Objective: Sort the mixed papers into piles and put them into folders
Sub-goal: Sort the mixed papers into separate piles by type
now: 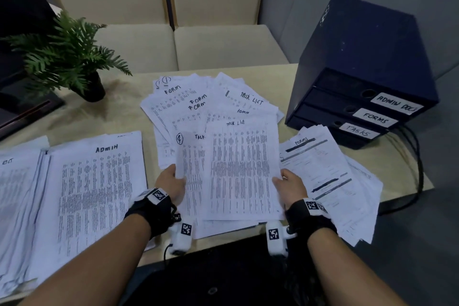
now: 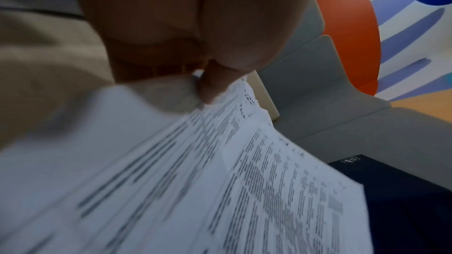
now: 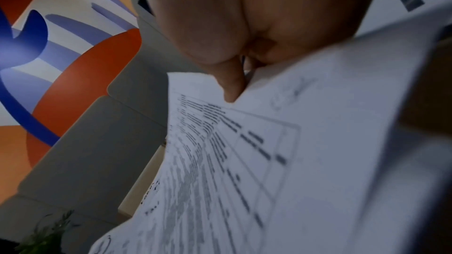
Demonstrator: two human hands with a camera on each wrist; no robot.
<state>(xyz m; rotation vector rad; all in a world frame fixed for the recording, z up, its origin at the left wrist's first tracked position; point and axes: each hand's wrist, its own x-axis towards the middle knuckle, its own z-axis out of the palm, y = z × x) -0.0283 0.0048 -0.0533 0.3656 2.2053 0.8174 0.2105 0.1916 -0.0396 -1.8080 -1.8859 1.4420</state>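
Partway through, by the look of it: three sorted piles out on the desk [image 1: 111, 117], none yet in a folder. Far left of the left hand [image 1: 171, 186], a task-list pile [image 1: 15, 206], going by a top heading ending in "list". Just left of that hand, the Admin pile [image 1: 99, 194]. Left hand pinching the near edge of a task sheet [image 1: 191, 169] marked with a circled 4, thumb on top. Beyond both hands, the mixed papers [image 1: 198, 107], fanned and overlapping, with Form, Task List and Admin headings on view; plenty there to sort. Right hand [image 1: 290, 187] gripping the lower right edge of a Task List sheet [image 1: 241, 169], thumb over, fingers under. Just right of it, the Forms pile [image 1: 330, 181], overhanging the near desk edge. Farther right and beyond, three dark blue folders [image 1: 330, 112] stacked flat, labelled Admin Docs, Forms and Tasks, all closed, contents hidden. Filing apparently not begun.
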